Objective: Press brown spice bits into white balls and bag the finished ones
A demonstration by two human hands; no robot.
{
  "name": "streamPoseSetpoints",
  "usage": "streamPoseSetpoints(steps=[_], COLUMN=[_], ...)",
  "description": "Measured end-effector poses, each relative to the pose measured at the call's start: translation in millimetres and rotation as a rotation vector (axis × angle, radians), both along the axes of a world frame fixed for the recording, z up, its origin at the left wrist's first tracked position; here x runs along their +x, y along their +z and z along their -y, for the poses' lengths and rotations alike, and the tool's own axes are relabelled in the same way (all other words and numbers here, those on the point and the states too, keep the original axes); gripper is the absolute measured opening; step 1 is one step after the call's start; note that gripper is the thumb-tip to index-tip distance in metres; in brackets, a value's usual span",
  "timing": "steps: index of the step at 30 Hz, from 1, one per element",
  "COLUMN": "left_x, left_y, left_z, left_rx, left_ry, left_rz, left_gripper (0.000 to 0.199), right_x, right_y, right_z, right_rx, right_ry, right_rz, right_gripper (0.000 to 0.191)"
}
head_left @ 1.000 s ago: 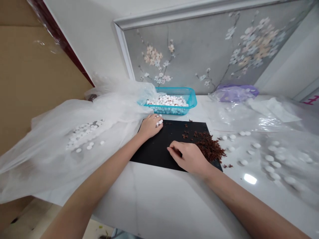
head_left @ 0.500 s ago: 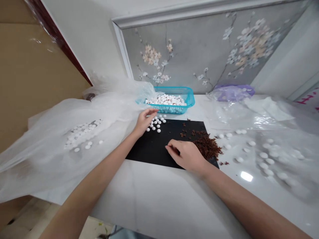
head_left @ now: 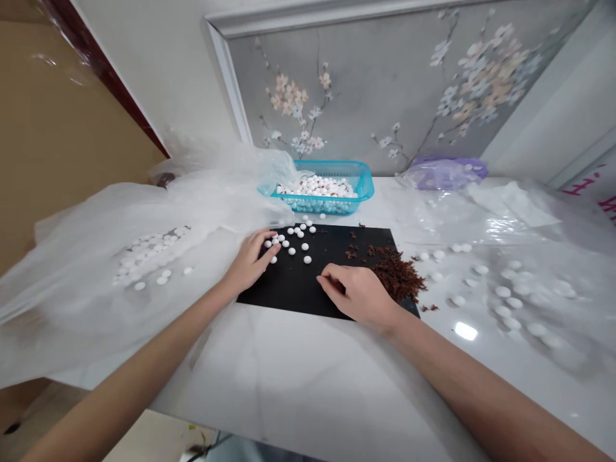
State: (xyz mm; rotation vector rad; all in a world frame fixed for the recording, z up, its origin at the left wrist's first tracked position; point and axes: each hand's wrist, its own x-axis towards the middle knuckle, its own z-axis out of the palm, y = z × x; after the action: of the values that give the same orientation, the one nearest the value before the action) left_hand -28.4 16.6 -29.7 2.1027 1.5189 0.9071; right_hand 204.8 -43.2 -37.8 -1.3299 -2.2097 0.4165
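Several small white balls (head_left: 291, 251) lie scattered over the upper left of a black mat (head_left: 289, 285). At the mat's left edge, my left hand (head_left: 248, 260) is spread with its fingertips beside the nearest balls. My right hand (head_left: 353, 289) rests over the lower right of the mat, thumb and fingers curled together; whatever may be between them is too small to make out. Touching its far side is a heap of dark brown star-shaped pieces (head_left: 397, 276). Behind the mat stands a blue basket (head_left: 332, 206) filled with white balls and some brown bits.
Clear plastic sheeting (head_left: 96, 224) with more white balls covers the left side. Loose white balls (head_left: 503, 292) and clear plastic lie at the right. A purple package (head_left: 447, 173) is by the wall at the back right.
My left hand has moved left and toward me from near the basket, and its fingers have spread. The white balls on the mat are more scattered. My right hand has hardly moved.
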Motion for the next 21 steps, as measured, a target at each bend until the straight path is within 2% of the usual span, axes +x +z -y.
streamPoseSetpoints(steps=[4, 7, 12, 14, 18, 21], left_x=[6.2, 11.0, 24.1, 30.6, 33.1, 24.1], left_y=[-3.9, -4.8, -2.5, -0.5, 6.3, 14.9], left_z=[5.1, 1.2, -10.6, -13.3, -10.6, -4.1], left_rx=[0.000, -0.013, -0.015, 0.008, 0.198, 0.255], left_ry=[-0.081, -0.068, -0.025, -0.026, -0.038, 0.053], left_rz=[-0.406, -0.507, -0.547, -0.536, -0.403, -0.285], left_gripper=[0.063, 0.065, 0.061, 0.057, 0.044, 0.035], right_x=[-1.5, 0.6, 13.6, 18.4, 23.3, 24.3], right_y=[1.3, 5.2, 12.1, 11.5, 5.4, 2.5], right_z=[1.4, 0.5, -8.3, -12.5, -18.3, -20.1], right_rx=[0.006, 0.039, 0.108, 0.124, 0.131, 0.141], right_ry=[-0.005, -0.069, -0.451, -0.541, -0.559, -0.545], right_rz=[0.050, 0.071, -0.011, 0.020, 0.125, 0.148], right_gripper=[0.020, 0.021, 0.017, 0.017, 0.020, 0.023])
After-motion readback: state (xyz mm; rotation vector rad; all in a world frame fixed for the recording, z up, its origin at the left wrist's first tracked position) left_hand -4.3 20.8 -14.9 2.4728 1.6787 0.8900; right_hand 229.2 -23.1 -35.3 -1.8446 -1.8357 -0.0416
